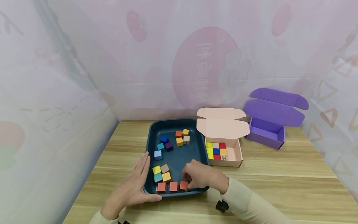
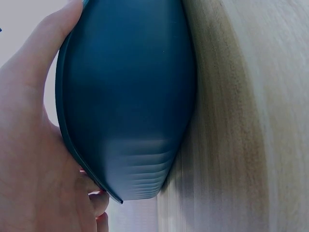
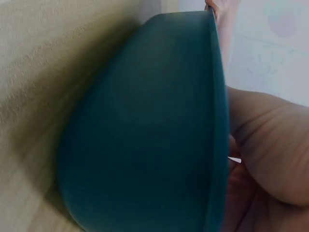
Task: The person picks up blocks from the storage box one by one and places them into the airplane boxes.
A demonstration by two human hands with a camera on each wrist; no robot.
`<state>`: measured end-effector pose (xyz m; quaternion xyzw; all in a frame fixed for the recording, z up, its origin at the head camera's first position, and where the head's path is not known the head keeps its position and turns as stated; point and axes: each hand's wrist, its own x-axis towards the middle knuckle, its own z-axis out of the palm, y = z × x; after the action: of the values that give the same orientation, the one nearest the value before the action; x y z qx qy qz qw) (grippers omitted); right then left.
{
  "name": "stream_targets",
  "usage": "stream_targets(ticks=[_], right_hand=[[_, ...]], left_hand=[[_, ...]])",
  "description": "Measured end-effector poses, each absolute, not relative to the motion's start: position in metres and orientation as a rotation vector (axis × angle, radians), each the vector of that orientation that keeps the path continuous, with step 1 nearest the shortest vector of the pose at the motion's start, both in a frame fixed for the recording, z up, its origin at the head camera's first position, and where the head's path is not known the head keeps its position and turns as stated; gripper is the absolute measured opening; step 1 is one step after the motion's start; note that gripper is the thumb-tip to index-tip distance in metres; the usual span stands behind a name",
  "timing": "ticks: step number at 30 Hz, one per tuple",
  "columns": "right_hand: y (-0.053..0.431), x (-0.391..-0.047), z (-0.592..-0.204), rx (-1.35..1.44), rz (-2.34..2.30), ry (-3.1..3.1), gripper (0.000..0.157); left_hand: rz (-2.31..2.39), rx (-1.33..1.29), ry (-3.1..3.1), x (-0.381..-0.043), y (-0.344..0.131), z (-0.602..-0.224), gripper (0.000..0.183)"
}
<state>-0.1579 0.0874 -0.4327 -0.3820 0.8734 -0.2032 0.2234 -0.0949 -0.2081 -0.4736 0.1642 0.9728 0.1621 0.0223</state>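
In the head view a dark teal tray [image 1: 179, 163] holds several small coloured cubes. My left hand [image 1: 131, 183] rests on the tray's near left corner, fingers straight along the left rim and thumb at the front rim. Inside the near right corner, my right hand [image 1: 202, 175] has curled fingers and pinches an orange-red cube [image 1: 183, 185]. Two more orange-red cubes, a middle one [image 1: 173, 187] and a left one [image 1: 161, 187], stand beside it in a row along the front wall. Both wrist views mostly show the tray's outer wall [image 2: 125, 87], [image 3: 145, 121]; the pinched cube is hidden there.
A pale pink open box [image 1: 237, 152] with rows of cubes stands right of the tray, its lid lying over the rim. An open purple box [image 1: 263, 138] is farther right. Cubes in loose groups, including a dark blue one [image 1: 164, 139], sit deeper in the tray.
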Motion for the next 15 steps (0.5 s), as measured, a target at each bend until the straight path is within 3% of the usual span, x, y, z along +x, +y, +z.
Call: stream_targets(ticks=[6,15], right_hand=[[0.0809,-0.1535,-0.4368,-1.043,-0.497,2.455,0.015],[0.0828,-0.1542,-0.4346,-1.04,-0.517,2.453,0.014]], left_hand=[[0.503,0.499,3.003,-0.0948,-0.2079,-0.4736,0.146],[0.512,0.502,3.0,-0.0951,-0.2078,-0.4738,0.146]])
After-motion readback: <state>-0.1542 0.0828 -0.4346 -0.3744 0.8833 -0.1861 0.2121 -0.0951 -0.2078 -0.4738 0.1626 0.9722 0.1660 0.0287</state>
